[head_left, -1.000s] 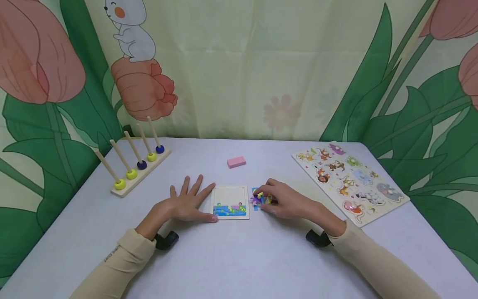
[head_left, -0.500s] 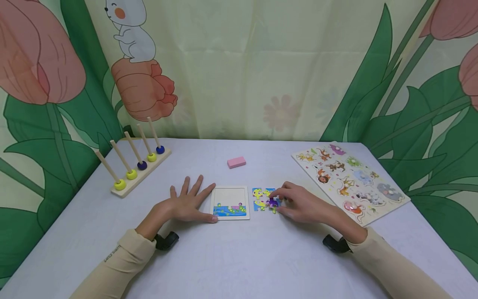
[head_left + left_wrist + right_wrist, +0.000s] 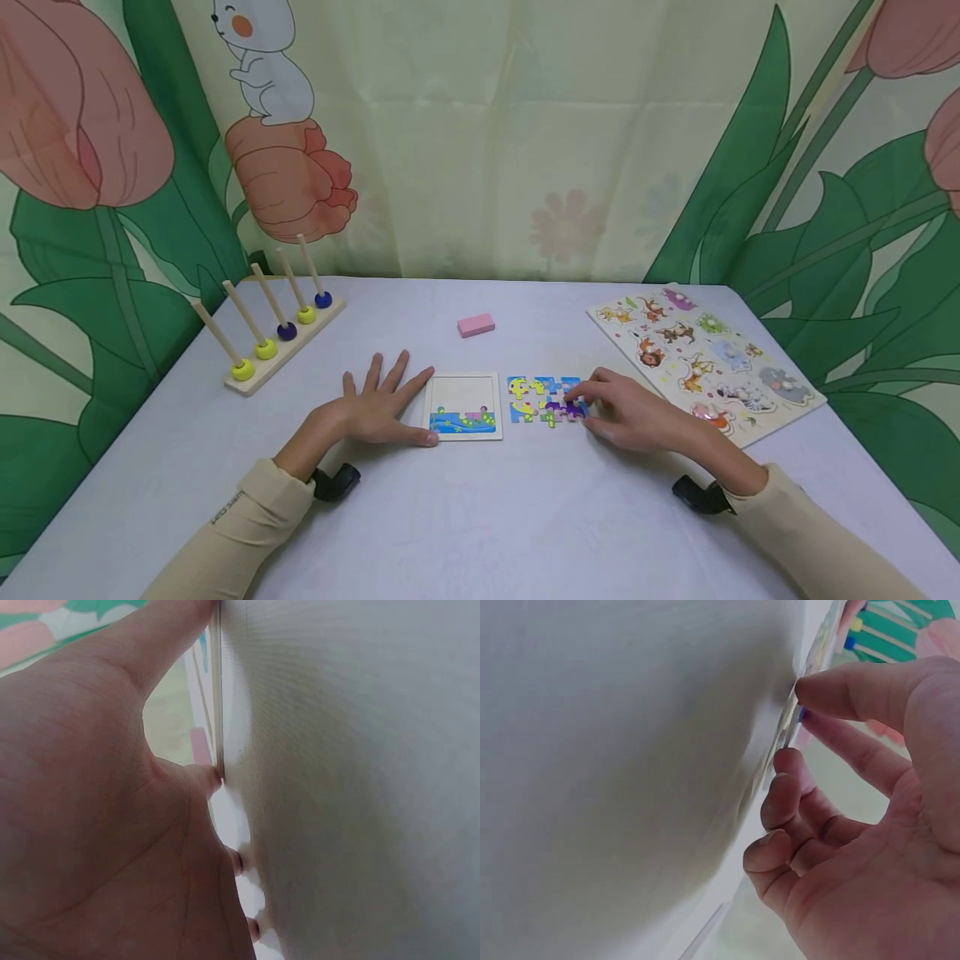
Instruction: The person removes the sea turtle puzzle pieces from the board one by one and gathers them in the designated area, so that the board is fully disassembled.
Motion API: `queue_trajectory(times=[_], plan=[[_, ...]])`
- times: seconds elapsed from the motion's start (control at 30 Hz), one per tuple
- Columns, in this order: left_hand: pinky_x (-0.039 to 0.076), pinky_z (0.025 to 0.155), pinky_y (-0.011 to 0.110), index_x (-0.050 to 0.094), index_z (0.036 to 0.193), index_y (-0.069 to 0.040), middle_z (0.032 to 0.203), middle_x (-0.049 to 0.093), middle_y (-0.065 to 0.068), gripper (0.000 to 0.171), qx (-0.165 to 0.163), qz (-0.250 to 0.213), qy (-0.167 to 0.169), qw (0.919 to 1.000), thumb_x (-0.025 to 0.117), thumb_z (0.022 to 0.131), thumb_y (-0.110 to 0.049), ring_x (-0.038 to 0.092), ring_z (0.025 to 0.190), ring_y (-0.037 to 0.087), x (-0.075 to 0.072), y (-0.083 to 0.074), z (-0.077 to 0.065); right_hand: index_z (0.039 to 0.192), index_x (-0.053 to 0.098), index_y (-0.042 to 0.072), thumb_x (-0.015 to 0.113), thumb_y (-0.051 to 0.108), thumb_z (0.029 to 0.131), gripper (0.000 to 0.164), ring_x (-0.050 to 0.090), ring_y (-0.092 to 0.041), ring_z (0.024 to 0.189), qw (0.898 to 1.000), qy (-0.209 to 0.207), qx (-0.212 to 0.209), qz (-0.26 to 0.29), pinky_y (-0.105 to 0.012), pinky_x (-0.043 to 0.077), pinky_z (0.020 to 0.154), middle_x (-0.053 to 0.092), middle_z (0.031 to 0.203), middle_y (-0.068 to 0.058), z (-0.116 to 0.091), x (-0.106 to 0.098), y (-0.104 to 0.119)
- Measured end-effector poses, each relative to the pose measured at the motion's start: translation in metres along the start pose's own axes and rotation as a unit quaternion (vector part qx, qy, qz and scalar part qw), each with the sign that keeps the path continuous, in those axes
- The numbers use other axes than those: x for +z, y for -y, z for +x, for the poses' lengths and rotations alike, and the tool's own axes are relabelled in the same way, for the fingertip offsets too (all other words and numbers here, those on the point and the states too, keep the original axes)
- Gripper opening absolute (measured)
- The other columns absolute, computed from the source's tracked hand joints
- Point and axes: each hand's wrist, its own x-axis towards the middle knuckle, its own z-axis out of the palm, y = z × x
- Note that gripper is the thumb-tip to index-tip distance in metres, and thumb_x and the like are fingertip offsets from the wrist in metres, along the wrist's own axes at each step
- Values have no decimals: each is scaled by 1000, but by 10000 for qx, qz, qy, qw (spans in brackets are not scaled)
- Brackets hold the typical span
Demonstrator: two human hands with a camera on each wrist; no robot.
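Note:
My left hand (image 3: 375, 410) lies with fingers spread on the white table. Its index fingertip and thumb touch the left edge of a small wooden puzzle tray (image 3: 462, 392), whose lower part carries a blue picture strip. To the tray's right lies a patch of loose jigsaw pieces (image 3: 523, 408) in yellow, blue and purple. At that patch's right end, my right hand (image 3: 633, 412) pinches a purple jigsaw piece (image 3: 574, 409) between thumb and forefinger. In the right wrist view, a sliver of purple (image 3: 803, 714) shows between those fingertips, the rest hidden.
A pink block (image 3: 476, 325) sits beyond the tray. At the back left stands a wooden peg rack (image 3: 281, 350) with yellow and blue beads. On the right lies an animal puzzle board (image 3: 705, 362), partly overlapped by the right hand's forearm. A printed curtain (image 3: 480, 167) hangs behind the table.
My right hand has slid to the right with the purple piece, from the patch's left end to its right end, uncovering the other pieces. The left hand and tray have stayed put.

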Motion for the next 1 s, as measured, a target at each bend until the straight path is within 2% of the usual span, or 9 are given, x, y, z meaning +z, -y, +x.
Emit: queue_trajectory(times=[0.4,1.0], plan=[[-13,116,87,14,171,-34,180,-16,11,121,-50,37,-64,10000,65,76,-90,-25,161,50,8,8,13,129,74,25,74,12,95,36,49,-13,89,10000,39,37,-55,-25,40,74,61,108,-1,-3,-2,-4],[-13,116,87,14,171,-35,180,-15,11,119,-40,61,-84,9999,65,77,-88,-25,162,50,9,9,12,131,73,25,74,13,96,37,48,-14,91,9998,169,97,-41,-26,39,75,60,111,-1,0,-1,-3]])
